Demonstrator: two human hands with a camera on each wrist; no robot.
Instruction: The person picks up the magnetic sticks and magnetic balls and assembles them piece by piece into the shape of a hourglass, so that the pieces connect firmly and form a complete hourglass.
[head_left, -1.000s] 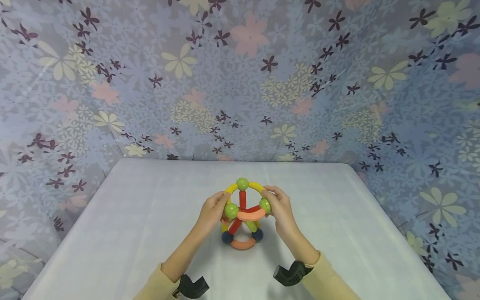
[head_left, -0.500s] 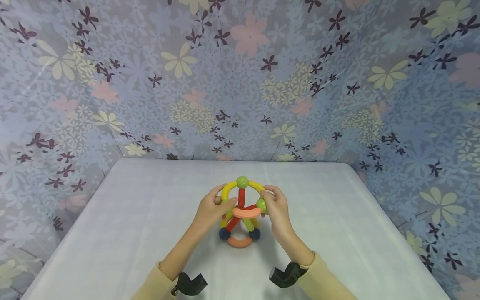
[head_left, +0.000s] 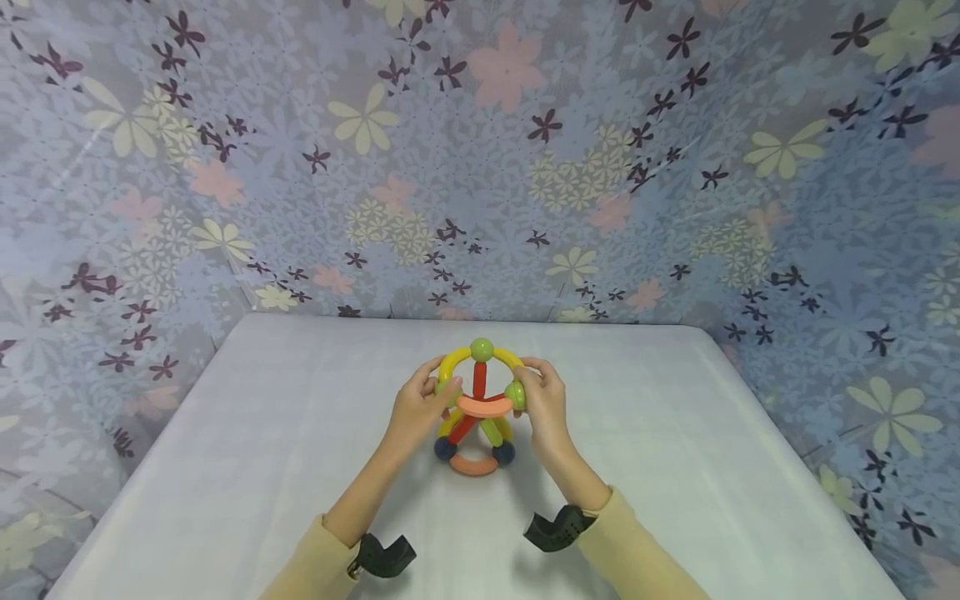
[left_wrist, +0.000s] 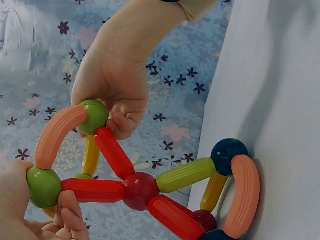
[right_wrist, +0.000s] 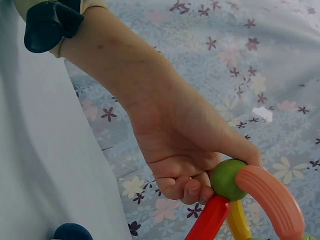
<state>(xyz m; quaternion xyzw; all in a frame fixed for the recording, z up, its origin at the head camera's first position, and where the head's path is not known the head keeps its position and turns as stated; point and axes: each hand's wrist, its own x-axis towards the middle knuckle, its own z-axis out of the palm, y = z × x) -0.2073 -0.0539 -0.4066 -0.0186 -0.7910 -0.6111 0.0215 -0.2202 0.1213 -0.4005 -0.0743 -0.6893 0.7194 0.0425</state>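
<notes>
Both hands hold a ball-and-stick building toy over the middle of the table. Its upper ring has green balls, yellow curved sticks and a peach curved stick. Red straight sticks meet at a red ball, and a light-green stick runs down to the lower ring of dark blue balls and curved sticks. My left hand pinches the ring's left green ball. On the other side, my right hand grips the right green ball. Whether the lower ring touches the table cannot be told.
A white-covered table spreads out around the toy. Floral fabric hangs behind it and along both sides. Black wrist cameras sit at both sleeve cuffs.
Held in both hands, the toy has shifted slightly left and up in the head view. The left thumb has moved across the front of the left green ball.
</notes>
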